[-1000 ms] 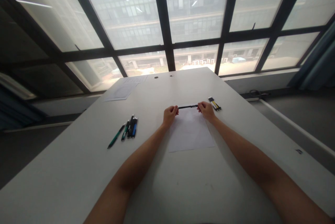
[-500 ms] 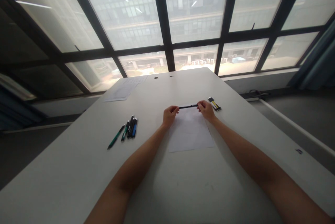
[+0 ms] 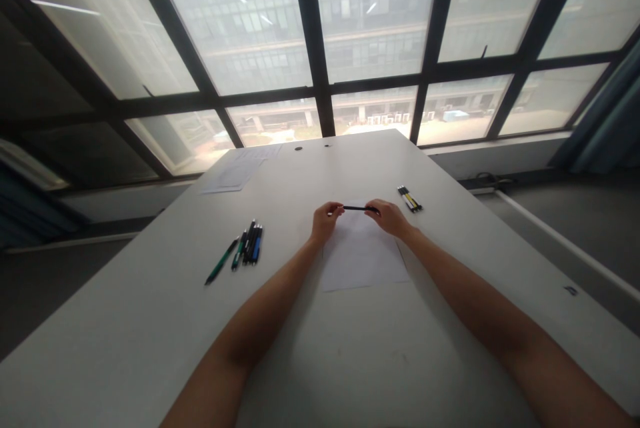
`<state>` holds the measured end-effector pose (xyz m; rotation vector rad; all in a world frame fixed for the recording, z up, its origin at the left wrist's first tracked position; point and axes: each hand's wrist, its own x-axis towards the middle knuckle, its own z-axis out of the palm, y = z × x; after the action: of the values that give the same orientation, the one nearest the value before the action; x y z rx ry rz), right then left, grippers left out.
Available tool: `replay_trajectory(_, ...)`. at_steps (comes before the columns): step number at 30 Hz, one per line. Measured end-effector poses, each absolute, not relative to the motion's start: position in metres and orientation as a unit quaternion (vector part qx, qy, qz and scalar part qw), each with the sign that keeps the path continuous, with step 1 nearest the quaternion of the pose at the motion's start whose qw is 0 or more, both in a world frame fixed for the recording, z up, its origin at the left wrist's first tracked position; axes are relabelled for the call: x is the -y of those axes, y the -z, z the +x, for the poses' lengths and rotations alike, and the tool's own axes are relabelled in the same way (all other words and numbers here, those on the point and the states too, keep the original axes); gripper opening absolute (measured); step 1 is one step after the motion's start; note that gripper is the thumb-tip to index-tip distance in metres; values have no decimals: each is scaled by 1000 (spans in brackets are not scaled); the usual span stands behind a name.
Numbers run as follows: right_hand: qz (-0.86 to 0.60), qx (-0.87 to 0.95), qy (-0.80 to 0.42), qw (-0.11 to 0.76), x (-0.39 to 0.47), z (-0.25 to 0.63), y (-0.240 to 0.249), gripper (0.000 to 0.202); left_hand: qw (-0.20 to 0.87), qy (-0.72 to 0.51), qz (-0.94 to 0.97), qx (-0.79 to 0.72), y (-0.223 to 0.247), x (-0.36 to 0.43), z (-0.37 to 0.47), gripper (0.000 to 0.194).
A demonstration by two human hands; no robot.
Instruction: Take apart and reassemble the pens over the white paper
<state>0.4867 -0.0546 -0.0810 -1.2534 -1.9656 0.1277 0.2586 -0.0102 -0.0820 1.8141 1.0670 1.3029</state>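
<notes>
On the table (image 3: 350,361), the sheet of paper (image 3: 363,258) lies between a group of pens (image 3: 249,245) on its left and what look like lead cases (image 3: 410,199) to its right. Loose papers (image 3: 233,173) lie farther back at left, toward the window (image 3: 370,15).

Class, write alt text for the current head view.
Two bare hands, left and right, hold a black pen level over white paper on a white table. Pens lie left; more right; windows beyond.
</notes>
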Motion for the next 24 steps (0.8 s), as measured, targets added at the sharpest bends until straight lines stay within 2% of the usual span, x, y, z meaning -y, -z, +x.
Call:
replay_trajectory(4,-491,786,-51,371,55,484,81,11,295,-481,719,-406,79,16,261,21)
replay_trajectory(11,-479,784,-48,393,54,485,83,11,196,-432,773,-422,81,17,261,25)
replay_trajectory(24,-493,766,-39,411,54,482,86,13,141,-391,807,-419,75,23,262,26)
